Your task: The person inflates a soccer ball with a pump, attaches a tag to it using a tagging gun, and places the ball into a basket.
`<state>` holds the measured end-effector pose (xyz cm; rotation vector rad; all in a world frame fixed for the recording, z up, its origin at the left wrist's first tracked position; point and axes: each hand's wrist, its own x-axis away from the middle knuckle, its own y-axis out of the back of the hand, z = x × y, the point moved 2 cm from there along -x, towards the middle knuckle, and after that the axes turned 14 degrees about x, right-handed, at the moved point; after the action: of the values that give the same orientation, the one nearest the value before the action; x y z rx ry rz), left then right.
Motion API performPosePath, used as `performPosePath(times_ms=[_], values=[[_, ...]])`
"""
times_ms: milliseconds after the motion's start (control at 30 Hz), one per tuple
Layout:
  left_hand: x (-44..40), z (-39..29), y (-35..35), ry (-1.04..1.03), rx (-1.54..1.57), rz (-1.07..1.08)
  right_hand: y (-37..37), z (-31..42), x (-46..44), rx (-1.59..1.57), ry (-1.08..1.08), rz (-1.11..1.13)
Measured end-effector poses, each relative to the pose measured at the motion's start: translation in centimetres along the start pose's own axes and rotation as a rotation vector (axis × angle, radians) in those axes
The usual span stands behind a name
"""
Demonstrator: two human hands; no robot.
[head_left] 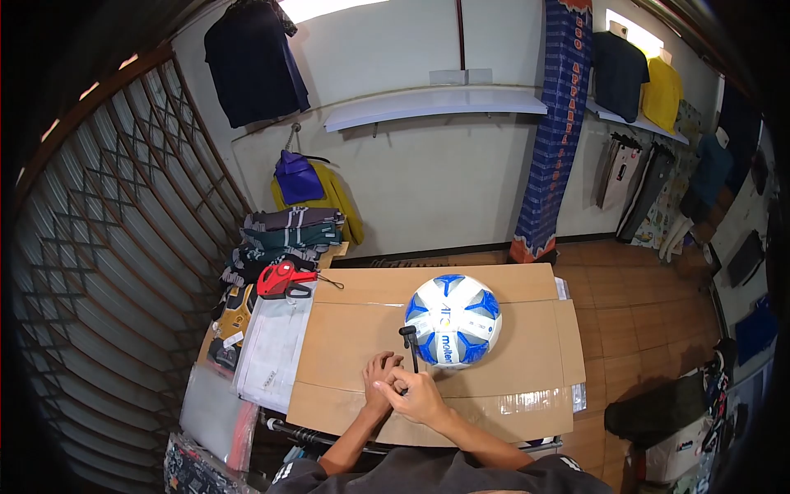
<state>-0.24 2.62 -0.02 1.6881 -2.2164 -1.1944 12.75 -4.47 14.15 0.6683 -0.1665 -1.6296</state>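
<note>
A white football with blue and grey panels (453, 321) rests on the flat brown cardboard (346, 329) in front of me. My right hand (418, 398) is closed around the lower end of a black T-handled tool (414, 350). The tool's short crossbar points up, just beside the ball's left side; whether it touches the ball I cannot tell. My left hand (382, 377) lies low over the cardboard, fingers slightly apart and bent, close against the right hand. Part of its palm is hidden.
A red tape dispenser (284, 281) sits at the cardboard's left edge on white plastic packs (276, 350). Folded clothes (292, 230) are stacked behind it. A folding metal gate (123, 247) stands left; a white shelf (436, 107) and a blue banner pillar (551, 132) are at the back.
</note>
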Motion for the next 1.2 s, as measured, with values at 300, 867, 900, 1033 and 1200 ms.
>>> performPosePath(times_ms=[300, 867, 900, 1033, 1200], values=[[-0.3, 0.1, -0.5, 0.063, -0.037, -0.001, 5.6, 7.3, 0.2, 0.019, 0.114, 0.092], [-0.3, 0.3, -1.0, 0.023, -0.058, -0.059, -0.1, 1.3, -0.2, 0.127, 0.086, -0.028], [-0.2, 0.5, -1.1, 0.013, -0.054, -0.075, -0.7, 0.9, -0.3, 0.129, 0.098, -0.051], [0.1, 0.7, -1.3, 0.003, -0.046, -0.096, -1.4, 1.0, 0.4, 0.121, 0.088, -0.053], [0.2, 0.2, -0.9, 0.006, -0.027, -0.085, 0.0, 2.6, 0.6, 0.101, 0.075, -0.017]])
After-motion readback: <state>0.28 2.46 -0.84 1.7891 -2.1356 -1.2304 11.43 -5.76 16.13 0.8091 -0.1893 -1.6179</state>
